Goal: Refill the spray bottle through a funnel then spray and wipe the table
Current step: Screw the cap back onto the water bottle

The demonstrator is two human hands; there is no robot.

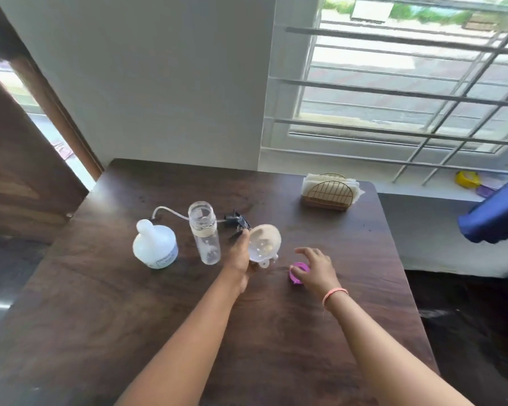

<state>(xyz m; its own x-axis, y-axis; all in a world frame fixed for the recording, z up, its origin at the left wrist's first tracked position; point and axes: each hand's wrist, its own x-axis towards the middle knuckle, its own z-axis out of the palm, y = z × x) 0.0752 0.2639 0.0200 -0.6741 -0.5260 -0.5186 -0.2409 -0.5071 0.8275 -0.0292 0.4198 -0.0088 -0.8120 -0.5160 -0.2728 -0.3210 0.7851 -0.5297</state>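
Note:
On the dark wooden table (165, 303) stands a clear, uncapped bottle (204, 232) with a beige band round its neck. Left of it sits a white plastic refill bottle (154, 244). A black spray head (236, 221) with a clear tube lies behind the clear bottle. My left hand (241, 256) grips a white funnel (264, 241), tilted, just right of the clear bottle. My right hand (314, 268) has its fingers on a pink cap (298, 272) lying on the table.
A gold wire holder with white napkins (329, 191) stands at the table's far right. A barred window (393, 83) and sill lie beyond. A blue object (493, 215) juts in from the right edge. A wooden door (21, 177) is on the left.

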